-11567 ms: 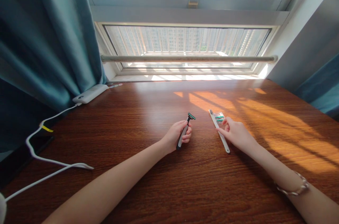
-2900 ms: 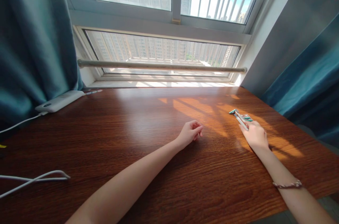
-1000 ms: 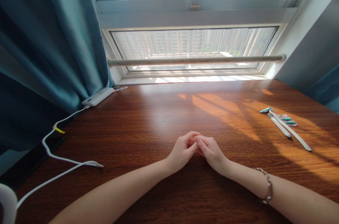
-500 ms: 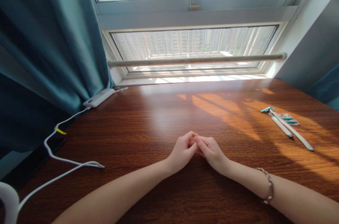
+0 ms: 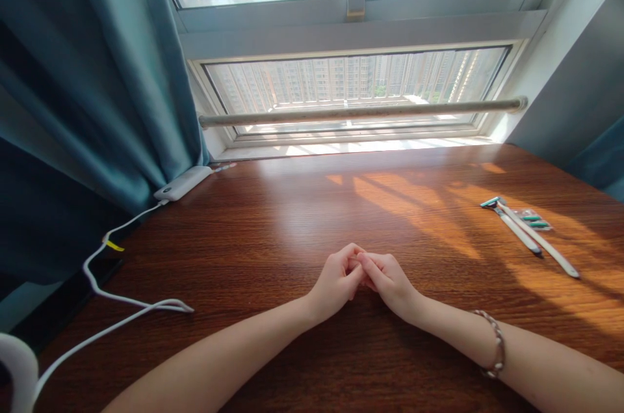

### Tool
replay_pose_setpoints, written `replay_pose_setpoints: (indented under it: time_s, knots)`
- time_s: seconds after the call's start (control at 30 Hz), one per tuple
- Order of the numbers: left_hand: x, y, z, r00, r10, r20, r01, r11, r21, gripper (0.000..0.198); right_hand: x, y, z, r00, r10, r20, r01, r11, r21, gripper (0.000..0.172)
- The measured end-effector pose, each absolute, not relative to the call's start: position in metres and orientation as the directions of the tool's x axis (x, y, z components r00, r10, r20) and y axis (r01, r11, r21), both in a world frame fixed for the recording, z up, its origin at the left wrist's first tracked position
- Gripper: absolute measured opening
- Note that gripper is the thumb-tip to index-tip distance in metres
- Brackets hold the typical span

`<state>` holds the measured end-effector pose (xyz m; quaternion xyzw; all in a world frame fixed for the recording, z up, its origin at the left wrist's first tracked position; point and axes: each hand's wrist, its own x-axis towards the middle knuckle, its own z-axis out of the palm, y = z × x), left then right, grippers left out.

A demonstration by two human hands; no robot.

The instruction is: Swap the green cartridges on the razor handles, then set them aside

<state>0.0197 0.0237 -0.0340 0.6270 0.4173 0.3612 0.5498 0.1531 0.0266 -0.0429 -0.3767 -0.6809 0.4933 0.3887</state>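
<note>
Both hands rest together on the wooden table (image 5: 273, 231) near its middle front. My left hand (image 5: 335, 281) is loosely curled and its fingertips meet those of my right hand (image 5: 387, 279), which is curled the same way. Neither hand holds anything that I can see. A razor (image 5: 511, 224) with a green head lies at the far right of the table, beside a white stick-like handle (image 5: 546, 247) and a small clear pack of green blade heads (image 5: 533, 220). All three lie well away from my hands.
A white power bank (image 5: 182, 183) sits at the back left by the teal curtain (image 5: 82, 75), and its white cable (image 5: 127, 289) trails over the table's left side. A window with a rail (image 5: 361, 112) runs behind the table. Sunlight falls on the right half.
Earlier my left hand held the razor and my right hand touched the white handle; the things now lie at the far right. Over the last second my hands have stayed joined.
</note>
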Motion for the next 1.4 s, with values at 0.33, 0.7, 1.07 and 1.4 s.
replay_pose_setpoints:
  time_s: [0.33,0.7,1.07,1.4]
  knots:
    - [0.0193,0.0238,-0.0325,0.398,0.918,-0.008,0.142,-0.053,0.988,0.026,0.1511,0.0260,-0.0391,-0.426,0.888,0.172,0.066,0.220,-0.973,0.048]
    - [0.0193,0.0235,-0.0320,0.400,0.917,-0.006,0.122,-0.046,0.991,0.026,0.1523,0.0265,-0.0421,-0.408,0.897,0.171,0.117,0.237,-0.964,0.047]
    - [0.0200,0.0236,-0.0328,0.395,0.919,-0.010,0.107,-0.035,0.994,0.025,0.1518,0.0255,-0.0373,-0.414,0.897,0.156,0.114,0.222,-0.968,0.047]
    - [0.0197,0.0238,-0.0338,0.402,0.915,-0.008,0.117,-0.043,0.992,0.024,0.1516,0.0265,-0.0392,-0.422,0.895,0.147,0.066,0.192,-0.979,0.045]
